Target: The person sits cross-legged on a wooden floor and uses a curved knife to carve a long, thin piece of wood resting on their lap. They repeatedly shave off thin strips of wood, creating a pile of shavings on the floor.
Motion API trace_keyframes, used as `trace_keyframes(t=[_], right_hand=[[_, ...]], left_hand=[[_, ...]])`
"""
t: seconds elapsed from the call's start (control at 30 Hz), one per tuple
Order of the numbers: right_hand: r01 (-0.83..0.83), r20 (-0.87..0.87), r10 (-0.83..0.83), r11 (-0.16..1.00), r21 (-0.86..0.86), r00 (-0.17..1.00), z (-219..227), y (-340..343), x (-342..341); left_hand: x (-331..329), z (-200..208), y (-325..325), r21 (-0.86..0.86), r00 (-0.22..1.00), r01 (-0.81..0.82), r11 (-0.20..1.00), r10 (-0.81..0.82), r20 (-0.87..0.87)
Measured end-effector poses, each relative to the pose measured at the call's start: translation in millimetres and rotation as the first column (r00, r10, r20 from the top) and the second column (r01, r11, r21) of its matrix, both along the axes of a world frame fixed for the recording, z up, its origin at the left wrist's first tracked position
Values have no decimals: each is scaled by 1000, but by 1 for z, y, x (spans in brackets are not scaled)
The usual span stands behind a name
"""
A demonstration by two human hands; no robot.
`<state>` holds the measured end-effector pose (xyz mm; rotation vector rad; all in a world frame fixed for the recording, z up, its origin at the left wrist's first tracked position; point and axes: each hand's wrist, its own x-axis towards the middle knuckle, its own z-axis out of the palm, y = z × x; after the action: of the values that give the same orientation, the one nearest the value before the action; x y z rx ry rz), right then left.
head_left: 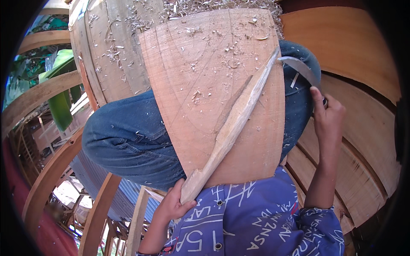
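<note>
A long piece of carved pale wood slants across a flat board on my lap. Its thick butt end sits in my left hand, fingers closed round it close to my shirt. The far end narrows to a point near the board's right edge. My right hand grips a curved-blade knife, thumb pressed along the back near the blade. The knife's tip is close to the pointed end of the wood; whether they touch I cannot tell. Most of the handle is hidden in my fist.
Curled wood shavings lie heaped beyond the board and scattered over it and the plank floor. My crossed legs in jeans support the board. Wooden rails edge the left side; wooden panels stand at the right.
</note>
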<state>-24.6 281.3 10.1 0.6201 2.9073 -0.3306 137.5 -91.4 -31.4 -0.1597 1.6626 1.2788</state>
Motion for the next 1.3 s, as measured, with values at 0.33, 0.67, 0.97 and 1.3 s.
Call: trace_keyframes(t=[0.33,0.67,0.97,1.3], right_hand=[[-504,81,522,846,-174,849,6,-45,35],[-357,-9,357,934,10,934,-4,-33,21],[-444,105,468,876,-190,878,12,-47,49],[-449,67,449,893,-17,891,5,-50,34]], left_hand=[[-4,-1,2,9,1000,-16,1000,16,-12],[-3,1,7,-15,999,-43,999,43,-26],[-9,3,11,-64,999,2,998,-5,-46],[-4,3,11,-92,999,-44,995,44,7]])
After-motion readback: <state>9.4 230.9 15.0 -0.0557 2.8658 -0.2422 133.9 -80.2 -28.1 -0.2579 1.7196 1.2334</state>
